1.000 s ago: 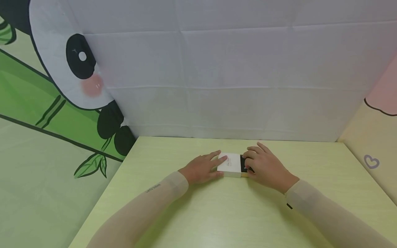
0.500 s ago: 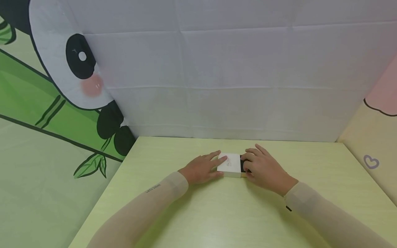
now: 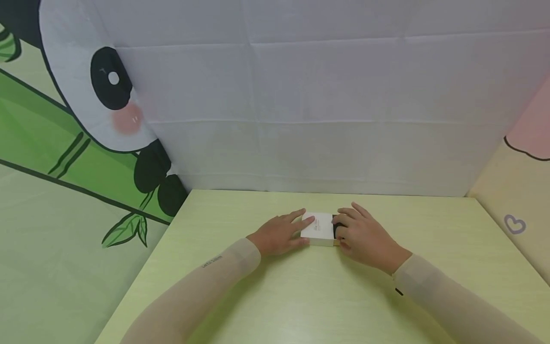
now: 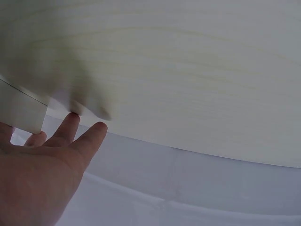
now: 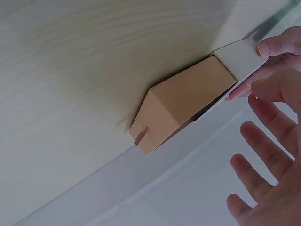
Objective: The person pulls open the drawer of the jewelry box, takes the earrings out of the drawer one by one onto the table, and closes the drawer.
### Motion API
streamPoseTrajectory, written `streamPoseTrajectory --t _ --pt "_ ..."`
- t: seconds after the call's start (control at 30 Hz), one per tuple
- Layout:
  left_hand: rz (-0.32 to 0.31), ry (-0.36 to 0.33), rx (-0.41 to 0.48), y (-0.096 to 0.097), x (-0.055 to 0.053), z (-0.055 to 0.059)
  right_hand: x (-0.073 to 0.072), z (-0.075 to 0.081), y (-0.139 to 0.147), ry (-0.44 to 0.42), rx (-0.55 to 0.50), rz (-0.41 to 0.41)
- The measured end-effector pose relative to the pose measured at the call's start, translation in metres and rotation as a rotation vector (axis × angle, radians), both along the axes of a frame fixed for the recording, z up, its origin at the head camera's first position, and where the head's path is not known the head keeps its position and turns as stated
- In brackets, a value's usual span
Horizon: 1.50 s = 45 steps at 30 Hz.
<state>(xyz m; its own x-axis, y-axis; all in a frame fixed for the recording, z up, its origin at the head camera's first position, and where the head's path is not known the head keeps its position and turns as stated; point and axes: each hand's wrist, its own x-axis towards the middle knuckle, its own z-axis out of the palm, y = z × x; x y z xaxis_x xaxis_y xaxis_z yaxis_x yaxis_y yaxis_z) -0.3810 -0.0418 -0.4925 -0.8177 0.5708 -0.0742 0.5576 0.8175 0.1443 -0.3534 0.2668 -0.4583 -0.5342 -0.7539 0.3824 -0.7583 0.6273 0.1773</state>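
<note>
A small white sleeve box (image 3: pixel 317 226) lies on the table, its tan drawer (image 5: pixel 188 94) part of the way out on the right. Inside the drawer shows a black surface (image 3: pixel 337 224), mostly covered in the head view by my right hand (image 3: pixel 365 234). That hand hovers over the drawer, and its thumb and index finger pinch a tiny shiny piece (image 5: pixel 257 98), too small to identify. Its other fingers spread loosely. My left hand (image 3: pixel 281 234) holds the sleeve's left end, thumb along the near side and index finger on top.
The pale wood-grain table (image 3: pixel 275 296) stretches toward me and to both sides. Behind it hangs a creased white cloth (image 3: pixel 301 95). A printed panda panel (image 3: pixel 103 114) stands at left and a cream and pink panel (image 3: pixel 515 200) at right.
My right hand has shifted slightly left and covers more of the black surface. A small white spot there, seen earlier in the head view, is now hidden. My left hand and the box stay still.
</note>
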Motion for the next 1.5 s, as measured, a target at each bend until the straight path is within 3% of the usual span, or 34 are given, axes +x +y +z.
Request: streamPoseTrajectory --t 0.47,0.83,1.5 --pt "-0.008 0.0 0.014 0.0 0.001 0.002 0.0 -0.007 0.0 0.002 0.008 0.023" --pt "-0.013 0.013 0.017 0.0 -0.003 -0.002 -0.002 -0.016 -0.003 -0.082 0.006 0.015" --pt "-0.011 0.03 0.023 0.0 -0.001 -0.003 0.006 -0.023 -0.008 -0.023 -0.029 0.052"
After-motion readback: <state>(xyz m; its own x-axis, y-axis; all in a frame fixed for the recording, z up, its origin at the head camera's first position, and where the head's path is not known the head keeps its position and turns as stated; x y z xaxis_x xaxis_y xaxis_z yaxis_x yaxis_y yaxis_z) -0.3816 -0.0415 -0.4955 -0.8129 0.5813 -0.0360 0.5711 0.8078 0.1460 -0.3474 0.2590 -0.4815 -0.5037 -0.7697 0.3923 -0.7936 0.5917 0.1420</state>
